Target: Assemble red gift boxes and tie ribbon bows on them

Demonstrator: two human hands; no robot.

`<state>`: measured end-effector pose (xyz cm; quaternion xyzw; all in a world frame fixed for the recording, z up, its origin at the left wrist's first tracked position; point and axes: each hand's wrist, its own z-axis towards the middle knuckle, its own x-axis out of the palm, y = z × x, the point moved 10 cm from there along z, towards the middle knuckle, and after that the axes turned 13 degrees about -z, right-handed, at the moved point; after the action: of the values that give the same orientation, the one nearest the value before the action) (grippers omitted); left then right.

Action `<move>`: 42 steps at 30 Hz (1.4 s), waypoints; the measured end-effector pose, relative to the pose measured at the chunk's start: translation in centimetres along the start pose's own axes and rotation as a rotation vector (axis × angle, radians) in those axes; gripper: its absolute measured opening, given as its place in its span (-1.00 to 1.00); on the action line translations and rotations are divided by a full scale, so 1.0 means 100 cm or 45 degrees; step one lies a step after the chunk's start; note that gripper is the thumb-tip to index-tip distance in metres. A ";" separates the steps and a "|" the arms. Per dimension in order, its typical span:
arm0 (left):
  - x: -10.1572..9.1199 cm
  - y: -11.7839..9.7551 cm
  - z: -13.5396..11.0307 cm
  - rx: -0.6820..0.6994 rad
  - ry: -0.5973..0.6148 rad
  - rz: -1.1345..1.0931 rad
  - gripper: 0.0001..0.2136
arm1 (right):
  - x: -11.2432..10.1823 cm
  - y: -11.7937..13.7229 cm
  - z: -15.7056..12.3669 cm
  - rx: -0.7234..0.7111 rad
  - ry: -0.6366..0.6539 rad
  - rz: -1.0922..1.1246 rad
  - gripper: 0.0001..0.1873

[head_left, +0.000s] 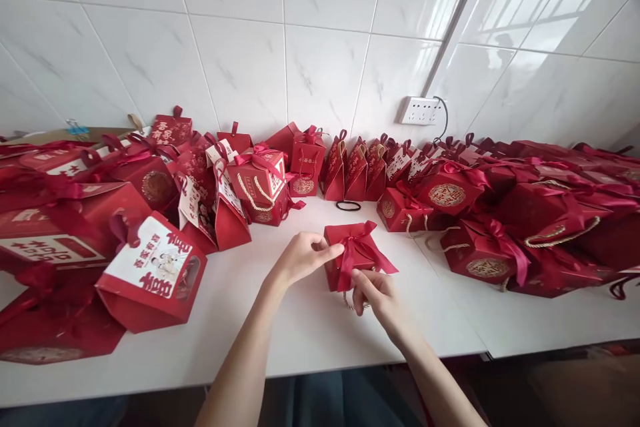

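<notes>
A small red gift box (336,235) stands on the white table in front of me, with a dark red satin ribbon (369,250) tied in a bow over its top. My left hand (305,259) is at the box's left side, thumb and fingers closed on the ribbon near the knot. My right hand (379,297) pinches the ribbon's lower part at the front, index finger and thumb together. Below the box, a twisted cream cord handle (349,301) shows partly behind my right fingers. The box's front is partly covered by the ribbon and my hands.
Red gift boxes (150,273) crowd the table's left, some printed white. More bowed boxes (480,260) pile up on the right, and upright ones (336,170) line the tiled wall. A black ring (348,205) lies behind the box. A power strip (423,111) is on the wall.
</notes>
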<state>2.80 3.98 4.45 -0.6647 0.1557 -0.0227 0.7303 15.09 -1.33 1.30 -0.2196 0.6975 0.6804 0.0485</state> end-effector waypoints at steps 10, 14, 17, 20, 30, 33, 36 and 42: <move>0.006 0.006 0.006 -0.070 0.014 -0.163 -0.67 | 0.007 -0.003 0.003 -0.073 0.074 0.134 -0.54; -0.003 0.014 0.012 -0.054 -0.131 -0.281 -0.69 | 0.005 -0.003 -0.008 -0.139 0.210 0.072 -0.57; -0.004 0.015 0.013 -0.045 -0.162 -0.278 -0.69 | 0.000 0.000 -0.027 -0.114 0.470 -0.105 -0.60; -0.002 0.012 0.010 -0.035 -0.156 -0.229 -0.65 | -0.027 0.006 -0.033 -0.058 0.580 -0.165 -0.55; 0.006 0.005 0.026 0.003 -0.274 0.093 -0.62 | -0.078 0.023 0.070 -0.207 0.283 -0.675 -0.51; 0.003 0.009 0.030 0.033 -0.376 0.042 -0.63 | -0.074 0.017 0.081 -0.221 0.200 -0.433 -0.52; 0.003 0.017 0.024 0.048 -0.475 -0.096 -0.62 | -0.070 -0.002 0.085 -0.158 0.111 0.014 -0.51; 0.004 0.025 0.009 0.049 -0.620 -0.336 -0.61 | -0.066 -0.018 0.080 -0.178 0.026 0.268 -0.50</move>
<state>2.96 5.02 1.96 -0.6511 -0.1128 0.0399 0.7495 19.85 8.09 1.47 -0.1547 0.6681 0.7264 -0.0457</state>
